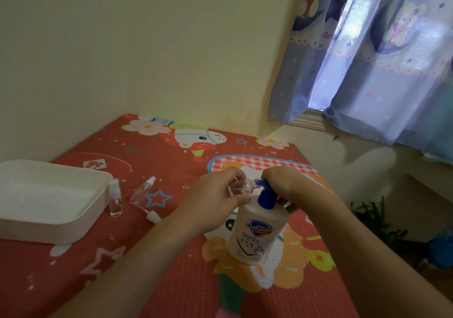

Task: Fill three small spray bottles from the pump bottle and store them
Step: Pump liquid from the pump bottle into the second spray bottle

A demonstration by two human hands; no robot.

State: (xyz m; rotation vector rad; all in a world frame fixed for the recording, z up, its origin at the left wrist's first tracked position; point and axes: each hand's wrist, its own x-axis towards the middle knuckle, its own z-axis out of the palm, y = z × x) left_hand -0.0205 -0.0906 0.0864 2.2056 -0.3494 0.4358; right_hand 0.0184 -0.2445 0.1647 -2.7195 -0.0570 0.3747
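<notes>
Left hand point(215, 195) grips spray bottle point(241, 186); right hand point(286, 183) presses pump point(266, 195).

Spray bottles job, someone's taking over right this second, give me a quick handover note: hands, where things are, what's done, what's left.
Left hand: holds an open, uncapped small spray bottle tilted, its mouth at the pump nozzle.
Right hand: on the blue pump head of the pump bottle, which stands on the red mat.
Other things: one capped small bottle stands beside the white tray; another lies on the mat; a loose spray cap lies near it.
Done: one bottle opened; both bottles on the mat look empty.
Left: fill all three, recap, store them.
</notes>
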